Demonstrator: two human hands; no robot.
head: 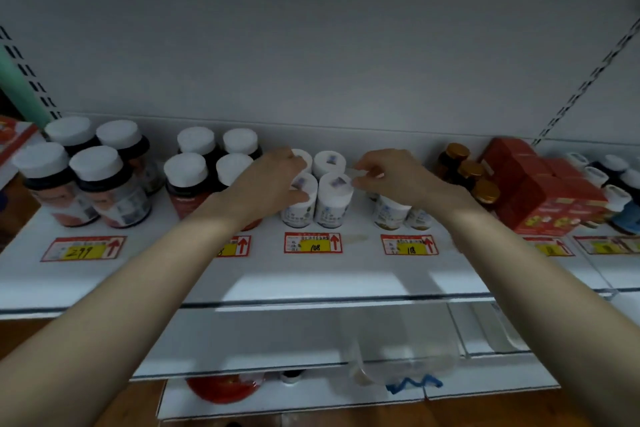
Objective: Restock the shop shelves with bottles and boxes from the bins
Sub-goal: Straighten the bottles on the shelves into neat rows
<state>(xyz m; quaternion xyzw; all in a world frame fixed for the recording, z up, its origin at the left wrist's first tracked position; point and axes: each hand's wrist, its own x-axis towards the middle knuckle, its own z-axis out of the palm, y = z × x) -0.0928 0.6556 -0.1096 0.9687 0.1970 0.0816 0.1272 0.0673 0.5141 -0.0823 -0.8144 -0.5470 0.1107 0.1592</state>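
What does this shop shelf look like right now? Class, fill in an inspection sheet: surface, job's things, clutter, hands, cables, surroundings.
Surface: white shelf, price tags along its front.
Job's things: four white bottles in a square; dark white-capped bottles to their left; gold-capped brown bottles and red boxes to the right.
Clutter: nothing seen.
Hands: left hand grips the left pair of white bottles; right hand has fingertips at the front right cap, grip unclear.
Cables: nothing seen.
Surroundings: grey back panel, slotted upright, lower shelves.
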